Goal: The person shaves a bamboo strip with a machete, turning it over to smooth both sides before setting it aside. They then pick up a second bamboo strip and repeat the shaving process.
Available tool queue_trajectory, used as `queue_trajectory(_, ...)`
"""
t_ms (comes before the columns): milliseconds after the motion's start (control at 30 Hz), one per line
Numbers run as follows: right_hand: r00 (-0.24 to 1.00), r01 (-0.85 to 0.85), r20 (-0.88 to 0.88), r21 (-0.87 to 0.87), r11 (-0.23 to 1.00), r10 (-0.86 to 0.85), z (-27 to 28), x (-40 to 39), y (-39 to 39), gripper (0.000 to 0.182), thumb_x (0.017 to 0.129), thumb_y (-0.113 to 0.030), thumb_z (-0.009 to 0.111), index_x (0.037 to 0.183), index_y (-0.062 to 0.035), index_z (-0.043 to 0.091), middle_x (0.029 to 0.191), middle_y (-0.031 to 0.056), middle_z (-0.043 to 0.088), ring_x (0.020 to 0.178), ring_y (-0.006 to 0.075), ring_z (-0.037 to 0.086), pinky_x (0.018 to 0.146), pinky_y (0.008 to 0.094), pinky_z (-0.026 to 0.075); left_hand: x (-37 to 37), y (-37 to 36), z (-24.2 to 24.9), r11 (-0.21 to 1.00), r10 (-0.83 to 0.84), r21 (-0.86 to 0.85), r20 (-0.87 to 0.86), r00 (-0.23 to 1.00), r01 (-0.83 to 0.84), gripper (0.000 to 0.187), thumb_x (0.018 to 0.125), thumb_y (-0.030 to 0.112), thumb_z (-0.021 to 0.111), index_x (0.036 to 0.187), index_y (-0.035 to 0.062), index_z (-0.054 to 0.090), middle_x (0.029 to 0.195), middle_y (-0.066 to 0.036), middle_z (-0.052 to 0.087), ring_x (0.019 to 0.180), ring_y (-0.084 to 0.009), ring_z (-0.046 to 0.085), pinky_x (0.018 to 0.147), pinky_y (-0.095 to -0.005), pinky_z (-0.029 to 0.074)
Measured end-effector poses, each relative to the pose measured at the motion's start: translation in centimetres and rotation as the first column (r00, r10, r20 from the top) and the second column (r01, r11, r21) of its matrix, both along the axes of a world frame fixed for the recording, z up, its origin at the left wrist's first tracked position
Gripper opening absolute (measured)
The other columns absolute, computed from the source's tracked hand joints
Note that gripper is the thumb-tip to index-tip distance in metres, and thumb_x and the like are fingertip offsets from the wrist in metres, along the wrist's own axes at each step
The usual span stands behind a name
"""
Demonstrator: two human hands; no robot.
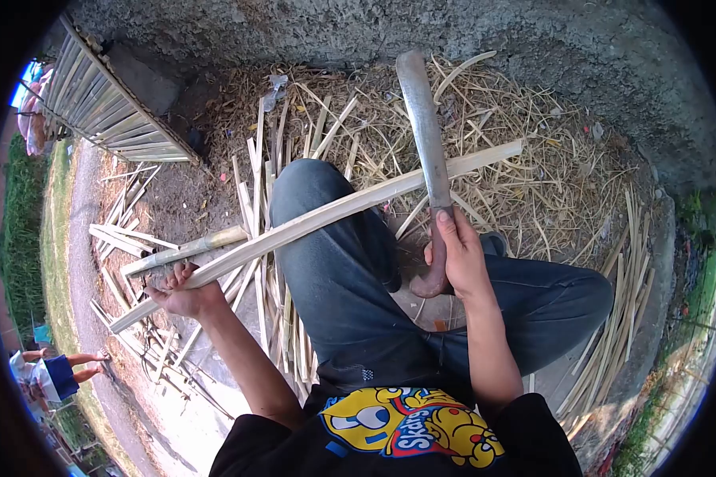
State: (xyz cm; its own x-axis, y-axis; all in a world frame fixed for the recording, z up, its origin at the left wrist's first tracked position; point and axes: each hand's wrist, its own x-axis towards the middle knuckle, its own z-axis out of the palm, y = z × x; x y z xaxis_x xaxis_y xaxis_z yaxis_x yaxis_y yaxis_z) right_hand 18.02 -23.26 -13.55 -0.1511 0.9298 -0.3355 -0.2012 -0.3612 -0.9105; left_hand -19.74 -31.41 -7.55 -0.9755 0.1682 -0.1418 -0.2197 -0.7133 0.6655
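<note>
1 knife (423, 111) crosses over 1 strip (342, 208), shavings (541, 191) beyond.

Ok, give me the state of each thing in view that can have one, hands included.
Left hand: closed around the pale strip.
Right hand: closed around the machete by its handle.
Pale strip: held slantwise, long and uncut across.
Machete: unsheathed, blade crossing over the strip; contact unclear.
Round bamboo piece: lying down, unheld.
Shavings: loose, scattered on the ground.
Strips at right: lying in a loose pile.

Left hand (186, 298) curled, right hand (460, 254) clenched, forearms (243, 355) bare
</note>
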Motion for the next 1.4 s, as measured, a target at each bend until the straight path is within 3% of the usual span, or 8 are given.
queue_trajectory(100, 0.975, 0.102, 0.192, 0.060, 0.993, -0.112, 0.3, 2.6, 1.0, 0.032, 0.108, -0.033, 0.055, 0.100, -0.0026, 0.059, 0.072, -0.0001, 0.054, 0.051, 0.0073, 0.053, 0.045, 0.0251, 0.043, -0.3, -0.5, 0.2, 0.990, -0.129, 0.052, -0.043, 0.991, 0.131, 0.058, 0.108, 0.049, 0.044, 0.059, 0.0206, 0.031, 0.051, 0.004, 0.035, 0.049, -0.0086, 0.042, 0.044, -0.0194, 0.036)
queue_trajectory(233, 0.955, 0.116, 0.269, 0.049, 0.992, -0.125, 0.2, 3.0, 1.1, 0.031, 0.106, -0.031, 0.058, 0.095, -0.0026, 0.058, 0.066, 0.0006, 0.055, 0.046, 0.0073, 0.050, 0.041, 0.0248, 0.040, 1.2, 0.6, 0.4, 0.999, -0.028, 0.027, 0.019, 0.999, 0.028, 0.058, 0.108, 0.047, 0.044, 0.057, 0.0226, 0.029, 0.049, 0.006, 0.031, 0.044, -0.0083, 0.034, 0.044, -0.0192, 0.033)
queue_trajectory(367, 0.944, -0.072, 0.325, 0.052, 0.996, 0.051, 0.6, 0.6, -0.6, 0.034, 0.103, -0.036, 0.064, 0.095, -0.0035, 0.059, 0.062, 0.0013, 0.056, 0.049, 0.0106, 0.056, 0.045, 0.0293, 0.044, 2.3, 1.1, -2.2, 0.988, -0.147, 0.042, 0.016, 0.989, 0.146, 0.053, 0.108, 0.039, 0.040, 0.059, 0.0215, 0.028, 0.049, 0.005, 0.030, 0.043, -0.0082, 0.030, 0.042, -0.0205, 0.031)
queue_trajectory(433, 0.815, -0.213, 0.580, 0.308, 0.927, -0.005, -0.5, -0.7, -1.4, 0.035, 0.102, -0.036, 0.065, 0.093, -0.0033, 0.059, 0.063, 0.0030, 0.059, 0.052, 0.0132, 0.059, 0.050, 0.0329, 0.047, 2.6, 1.5, -2.1, 0.986, -0.167, 0.033, 0.002, 0.986, 0.166, 0.052, 0.108, 0.036, 0.039, 0.059, 0.0212, 0.027, 0.049, 0.005, 0.029, 0.043, -0.0077, 0.030, 0.042, -0.0204, 0.030)
queue_trajectory(633, 0.900, 0.180, 0.394, 0.052, 0.982, -0.186, -0.9, 3.9, 2.0, 0.032, 0.104, -0.034, 0.062, 0.095, -0.0031, 0.058, 0.062, 0.0007, 0.054, 0.049, 0.0096, 0.053, 0.044, 0.0285, 0.042, -0.1, -0.2, -1.7, 0.976, -0.176, 0.123, -0.031, 0.984, 0.178, 0.054, 0.106, 0.034, 0.043, 0.056, 0.0223, 0.025, 0.049, 0.005, 0.028, 0.043, -0.0090, 0.029, 0.041, -0.0215, 0.029)
queue_trajectory(1167, 0.868, 0.082, 0.470, 0.184, 0.980, -0.161, 0.7, 3.4, 0.6, 0.029, 0.105, -0.031, 0.061, 0.098, -0.0032, 0.056, 0.060, -0.0001, 0.053, 0.046, 0.0089, 0.052, 0.041, 0.0275, 0.041, -3.1, -2.2, -4.4, 0.971, -0.151, 0.200, 0.097, 0.984, 0.129, 0.054, 0.101, 0.032, 0.049, 0.052, 0.0206, 0.029, 0.046, 0.004, 0.030, 0.042, -0.0101, 0.033, 0.040, -0.0226, 0.031)
queue_trajectory(1267, 0.955, 0.081, 0.278, 0.076, 0.994, -0.099, 1.0, 4.8, 0.7, 0.029, 0.106, -0.031, 0.061, 0.098, -0.0030, 0.057, 0.062, -0.0011, 0.052, 0.046, 0.0069, 0.049, 0.042, 0.0255, 0.040, -4.1, -2.9, -4.9, 0.968, -0.201, 0.165, 0.069, 0.977, 0.187, 0.054, 0.101, 0.030, 0.048, 0.051, 0.0212, 0.029, 0.046, 0.004, 0.031, 0.040, -0.0105, 0.032, 0.041, -0.0229, 0.032)
queue_trajectory(1400, 0.903, 0.315, 0.283, 0.075, 0.946, -0.323, 0.3, 7.0, 2.5, 0.026, 0.107, -0.029, 0.058, 0.099, -0.0047, 0.059, 0.064, -0.0026, 0.048, 0.049, 0.0045, 0.045, 0.041, 0.0226, 0.039, -5.1, -3.4, -4.3, 0.923, -0.280, 0.275, 0.005, 0.960, 0.268, 0.053, 0.101, 0.026, 0.047, 0.051, 0.0216, 0.029, 0.046, 0.005, 0.030, 0.039, -0.0096, 0.033, 0.040, -0.0238, 0.031)
